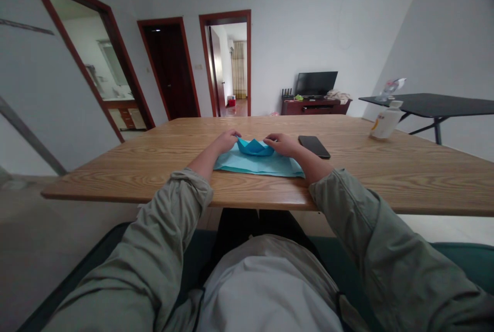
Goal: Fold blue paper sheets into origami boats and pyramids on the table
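A blue folded paper boat rests on light blue sheets of paper lying on the wooden table. At its left tip, my left hand has its fingers closed on the paper. My right hand pinches the opposite tip. Between the two hands the boat's middle peak and its front side show. Both forearms lie across the table's near part, and the right one covers a corner of the sheets.
Right of my right hand lies a black phone. A white bottle stands farther right on the wooden table. Beyond that is a black folding table. A television stands on a cabinet by the back wall.
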